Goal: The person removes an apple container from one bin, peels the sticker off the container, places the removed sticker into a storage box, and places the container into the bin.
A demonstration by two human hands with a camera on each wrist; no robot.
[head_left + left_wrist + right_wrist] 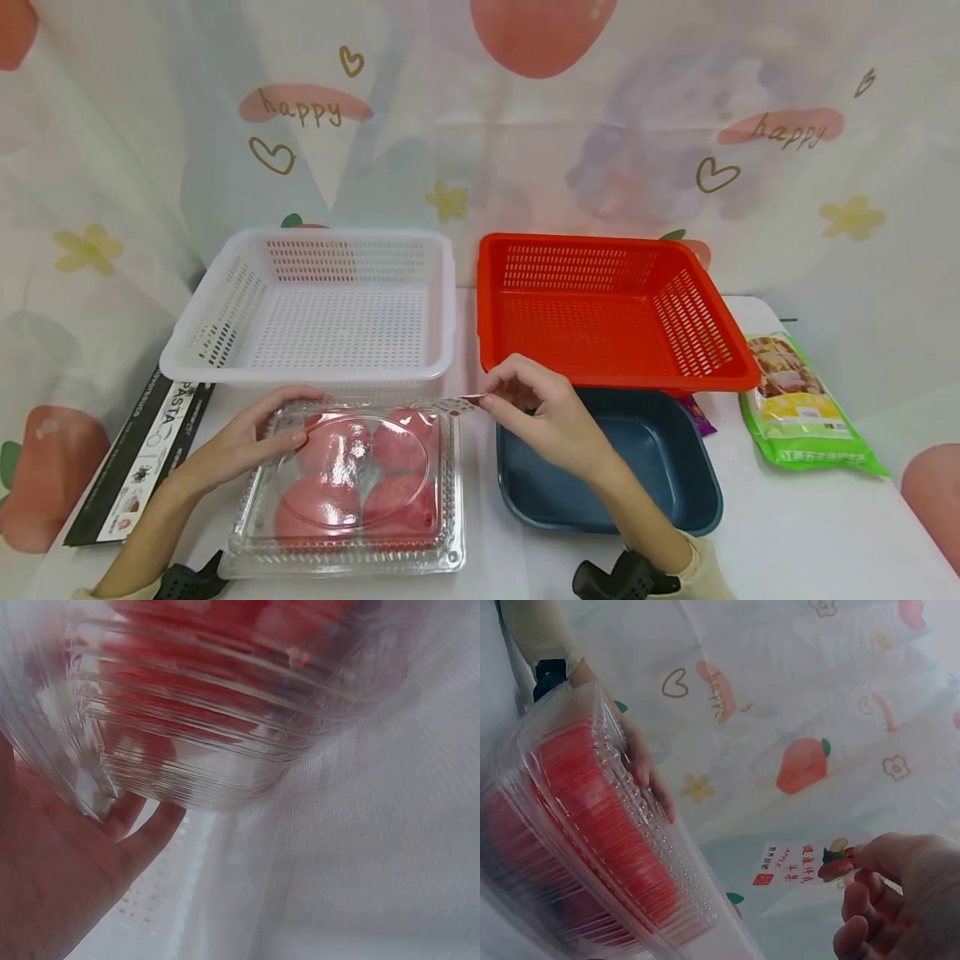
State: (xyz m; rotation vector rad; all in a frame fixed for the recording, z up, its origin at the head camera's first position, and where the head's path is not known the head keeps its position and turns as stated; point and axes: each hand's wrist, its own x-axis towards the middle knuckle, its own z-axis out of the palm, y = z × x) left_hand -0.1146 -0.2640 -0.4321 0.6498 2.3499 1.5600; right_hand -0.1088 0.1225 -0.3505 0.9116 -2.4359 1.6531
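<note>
A clear plastic clamshell box with several round red fruits inside stands at the front, left of the middle. My left hand grips its back left corner, the thumb lying on the lid. In the left wrist view, fingers touch the box's ribbed wall. Just past the box's back right corner, my right hand pinches a small see-through label between thumb and forefinger. Red writing and a fruit picture show on the label in the right wrist view, where it looks apart from the box.
Behind the box sits a white basket, with a red basket to its right. A dark blue basin lies below the right forearm. A green food bag is at far right, a black and white pasta box at left.
</note>
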